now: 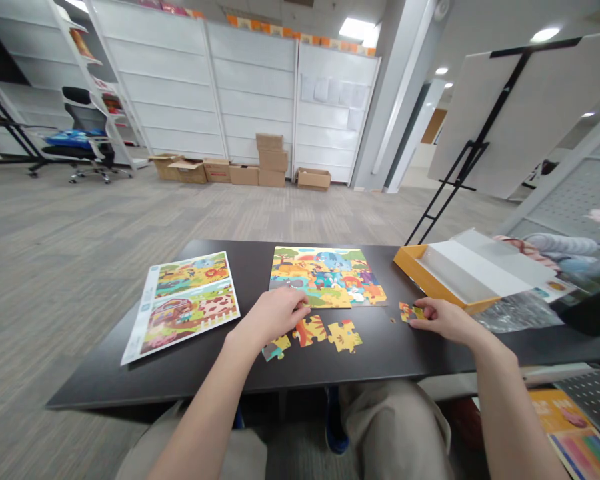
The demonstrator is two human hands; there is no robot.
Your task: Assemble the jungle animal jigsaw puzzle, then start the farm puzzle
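A smooth dark table (254,267) is bearing an orange-walled box (423,275) and, mid-table, an interlocking puzzle (325,277). The left hand (275,312) is resting at the puzzle's near edge, fingers narrow, hold unclear; the right hand (440,317) is pinching a knobbed piece (405,311) near the box.

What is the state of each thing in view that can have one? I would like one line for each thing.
Jigsaw: largely joined
Loose pieces: apart from the jigsaw, picture side up
Left hand: fingers curled, at the jigsaw's near edge
Right hand: thumb and fingers on a puzzle piece
Printed sheet: picture side up
Yellow box: open
Office chair: nobody sitting
Ceiling light: lit
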